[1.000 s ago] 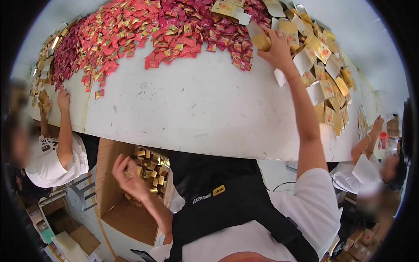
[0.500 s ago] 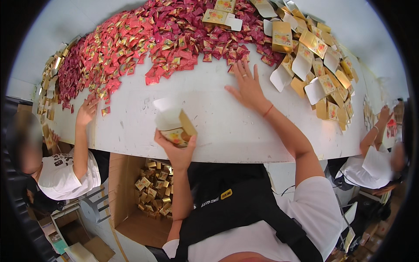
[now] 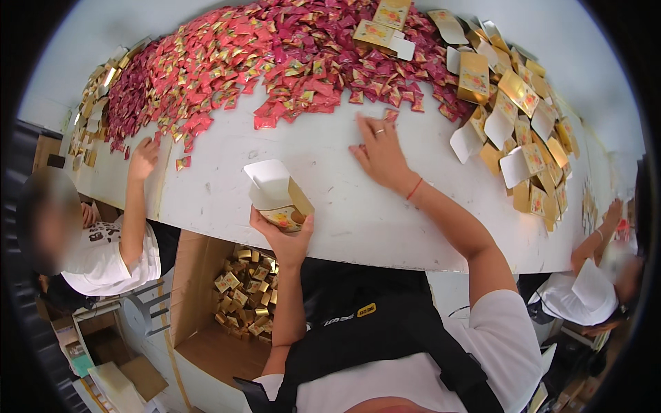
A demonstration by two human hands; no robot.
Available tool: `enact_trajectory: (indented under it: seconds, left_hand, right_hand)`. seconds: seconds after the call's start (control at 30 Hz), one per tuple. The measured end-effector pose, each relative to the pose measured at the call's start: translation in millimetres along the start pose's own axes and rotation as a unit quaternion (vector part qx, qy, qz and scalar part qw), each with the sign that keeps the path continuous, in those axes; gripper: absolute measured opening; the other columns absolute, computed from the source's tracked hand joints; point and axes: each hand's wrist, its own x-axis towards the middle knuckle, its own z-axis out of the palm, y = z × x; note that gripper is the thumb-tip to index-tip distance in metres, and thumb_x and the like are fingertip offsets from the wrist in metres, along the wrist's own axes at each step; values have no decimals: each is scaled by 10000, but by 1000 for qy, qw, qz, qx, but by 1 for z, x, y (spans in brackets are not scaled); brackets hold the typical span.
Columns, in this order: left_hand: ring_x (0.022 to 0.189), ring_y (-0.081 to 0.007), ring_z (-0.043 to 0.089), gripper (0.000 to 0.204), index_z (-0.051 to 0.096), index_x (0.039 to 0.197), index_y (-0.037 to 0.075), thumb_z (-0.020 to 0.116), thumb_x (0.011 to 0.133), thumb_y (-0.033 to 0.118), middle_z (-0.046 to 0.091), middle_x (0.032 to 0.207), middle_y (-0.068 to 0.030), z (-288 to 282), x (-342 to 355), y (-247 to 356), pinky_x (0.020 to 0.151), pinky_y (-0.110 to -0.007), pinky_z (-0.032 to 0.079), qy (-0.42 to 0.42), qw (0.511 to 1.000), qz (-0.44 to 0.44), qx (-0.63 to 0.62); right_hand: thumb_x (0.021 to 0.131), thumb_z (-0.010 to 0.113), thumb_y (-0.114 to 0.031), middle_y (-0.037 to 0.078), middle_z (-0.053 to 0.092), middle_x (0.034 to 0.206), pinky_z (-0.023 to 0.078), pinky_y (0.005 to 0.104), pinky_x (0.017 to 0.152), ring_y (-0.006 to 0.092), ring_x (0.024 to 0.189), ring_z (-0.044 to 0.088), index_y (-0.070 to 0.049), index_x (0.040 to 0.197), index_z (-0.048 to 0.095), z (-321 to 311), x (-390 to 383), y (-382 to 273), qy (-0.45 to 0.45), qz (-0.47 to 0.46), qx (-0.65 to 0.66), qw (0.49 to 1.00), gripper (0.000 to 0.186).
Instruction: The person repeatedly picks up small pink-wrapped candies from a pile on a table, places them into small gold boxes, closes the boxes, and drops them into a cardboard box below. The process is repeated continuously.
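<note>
Fingers of the left hand hold an open-topped gold box, white flap up. Right hand: fingers loosely spread, thumb apart, over the surface; small red packet just past the fingertips, contact unclear. Farther beyond, heaped pink and purple packets; right of these fingers, piled gold boxes.

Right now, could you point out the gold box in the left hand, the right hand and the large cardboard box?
Gold box [image 3: 279, 217]: head view, on its printed front.
Right hand [image 3: 385, 160]: head view, on the back.
Cardboard box [image 3: 195, 292]: head view, on a bare side wall.
</note>
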Motion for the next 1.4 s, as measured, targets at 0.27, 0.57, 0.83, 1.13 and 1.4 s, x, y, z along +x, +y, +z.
enact_trajectory:
  seconds: [0.27, 0.57, 0.83, 1.13, 1.4]
  left_hand:
    - [1219, -242, 392, 1036, 127, 1430, -17, 834, 686, 127, 295, 1332, -159, -1, 0, 3, 1029, -390, 383, -15, 1000, 21, 12]
    - [1217, -258, 397, 1042, 151, 1419, -32, 851, 663, 125, 304, 1313, -171, -2, 0, 2, 1022, -397, 390, -15, 1000, 16, -7]
    - [1222, -261, 398, 1044, 152, 1416, -37, 854, 660, 123, 307, 1321, -178, -3, -1, 2, 1017, -397, 399, -8, 1000, 24, -7]
    - [1223, -261, 398, 1039, 157, 1415, -37, 857, 676, 169, 305, 1323, -172, -5, -4, -2, 1014, -398, 399, -21, 999, 31, -17]
    - [1217, -256, 402, 1039, 162, 1416, -36, 856, 671, 172, 303, 1319, -168, -4, -3, -2, 1016, -399, 394, -13, 999, 35, -11]
  right_hand:
    - [921, 580, -431, 127, 338, 1528, 255, 537, 1099, 397, 1386, 283, -201, 1488, 382, 31, 56, -28, 50, -61, -37, 996, 642]
    - [908, 585, -480, 104, 374, 1516, 231, 527, 1103, 381, 1412, 258, -148, 1468, 409, 15, 29, -39, 27, -96, 2, 995, 674]
    - [907, 599, -460, 123, 371, 1517, 247, 517, 1094, 387, 1420, 243, -149, 1470, 410, 13, 28, -41, 0, -86, -10, 996, 670]
    - [813, 741, -300, 169, 413, 1412, 345, 478, 1003, 382, 1262, 378, -152, 1186, 634, -11, -10, -46, -6, -47, 108, 993, 415]
    - [746, 801, -335, 152, 476, 1307, 348, 429, 944, 340, 1195, 408, -157, 1095, 654, -4, 8, -46, 16, -64, 82, 994, 418]
